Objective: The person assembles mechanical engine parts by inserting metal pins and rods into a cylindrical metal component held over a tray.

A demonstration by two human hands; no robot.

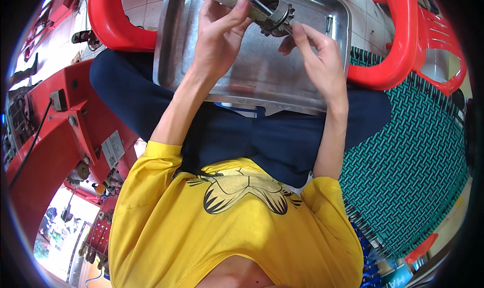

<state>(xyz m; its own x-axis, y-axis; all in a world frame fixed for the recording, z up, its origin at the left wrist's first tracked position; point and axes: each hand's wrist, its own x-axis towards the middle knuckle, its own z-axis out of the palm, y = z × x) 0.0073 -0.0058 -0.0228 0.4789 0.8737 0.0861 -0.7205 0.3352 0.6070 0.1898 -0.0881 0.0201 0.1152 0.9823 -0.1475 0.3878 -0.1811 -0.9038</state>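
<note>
A metal machine part (262, 8), a shaft with a small toothed sprocket at its end, is held over a dented steel tray (242, 78) resting on my lap. My left hand (219, 33) is wrapped around the shaft, thumb across it. My right hand (315, 53) pinches at the sprocket end with its fingertips. A small bolt (328, 23) lies in the tray's far right corner.
A red plastic chair (403, 41) stands ahead of my knees and to the right. A red machine frame (55, 136) with cables stands at my left. A green woven seat (408, 162) lies at my right.
</note>
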